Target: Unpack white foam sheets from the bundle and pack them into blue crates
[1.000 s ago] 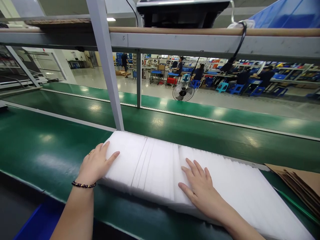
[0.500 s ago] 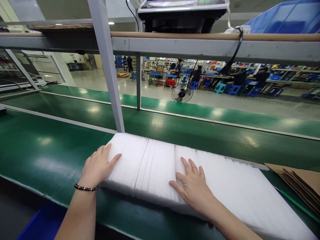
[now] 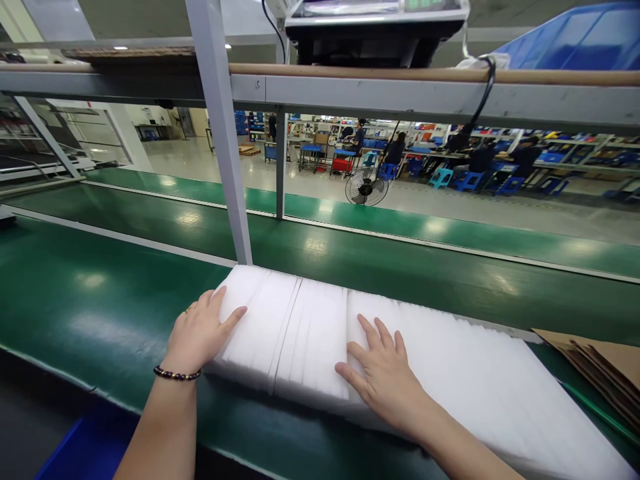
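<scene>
1. Across the view, a smooth green conveyor strip [image 3: 425, 267] is bordered by pale rails.
2. Room overhead is limited by a gray shelf beam [image 3: 380, 93], above which a black-bodied device [image 3: 370, 43] and a translucent blue plastic crate [image 3: 580, 40] are carried.
3. A glossy green worktop [image 3: 90, 320] is extended leftward past the foam; its front edge is seen below.
4. On this worktop, a long block of soft white foam sheets [image 3: 310, 333] is packed side by side, divided by thin seams.
5. The block's far left corner is hemmed in by a gray post [image 3: 225, 133]; flat brown cardboard sheets [image 3: 600, 360] are stacked near its right end.
6. The right hand [image 3: 383, 370] is laid over the foam beside a seam, fingers spread, nothing pinched.
7. The left hand [image 3: 200, 333] is placed at the left end, thumb splayed; how hard it is pressed cannot be told.
8. A beaded bracelet [image 3: 176, 375] is worn on the left wrist.
</scene>
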Motion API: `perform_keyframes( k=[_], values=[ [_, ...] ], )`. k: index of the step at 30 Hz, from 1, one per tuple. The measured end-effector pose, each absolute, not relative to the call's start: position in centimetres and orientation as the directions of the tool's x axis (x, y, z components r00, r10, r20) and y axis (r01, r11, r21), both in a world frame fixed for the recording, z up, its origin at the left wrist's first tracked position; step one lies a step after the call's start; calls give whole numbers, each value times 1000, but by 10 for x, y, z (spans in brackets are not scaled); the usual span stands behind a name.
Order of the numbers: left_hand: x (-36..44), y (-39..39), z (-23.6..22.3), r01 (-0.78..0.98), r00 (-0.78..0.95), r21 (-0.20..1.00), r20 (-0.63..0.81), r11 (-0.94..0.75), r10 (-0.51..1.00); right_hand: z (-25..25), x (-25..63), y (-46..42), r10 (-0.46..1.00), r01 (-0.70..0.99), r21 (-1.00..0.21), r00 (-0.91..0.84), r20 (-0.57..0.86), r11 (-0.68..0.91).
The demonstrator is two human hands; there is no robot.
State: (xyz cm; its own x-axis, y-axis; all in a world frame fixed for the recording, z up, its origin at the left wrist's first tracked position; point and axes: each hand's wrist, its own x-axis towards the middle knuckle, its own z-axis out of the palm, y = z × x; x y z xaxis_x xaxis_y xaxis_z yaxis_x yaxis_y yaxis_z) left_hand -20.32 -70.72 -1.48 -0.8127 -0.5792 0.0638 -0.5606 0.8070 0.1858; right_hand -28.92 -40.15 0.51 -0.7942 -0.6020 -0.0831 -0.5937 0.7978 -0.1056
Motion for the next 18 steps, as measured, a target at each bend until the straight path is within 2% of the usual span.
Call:
perform_keyframes(
  k=[10, 18],
  values=[
    [-202, -710, -14, -547, -820, 188, 77, 816, -568, -2, -292, -395, -641, -638, -59, -765, -63, 768],
    [-201, -710, -12, -542, -822, 194, 82, 818, -564, 3, -286, -412, -606, -598, -98, -791, -89, 795]
  ],
)
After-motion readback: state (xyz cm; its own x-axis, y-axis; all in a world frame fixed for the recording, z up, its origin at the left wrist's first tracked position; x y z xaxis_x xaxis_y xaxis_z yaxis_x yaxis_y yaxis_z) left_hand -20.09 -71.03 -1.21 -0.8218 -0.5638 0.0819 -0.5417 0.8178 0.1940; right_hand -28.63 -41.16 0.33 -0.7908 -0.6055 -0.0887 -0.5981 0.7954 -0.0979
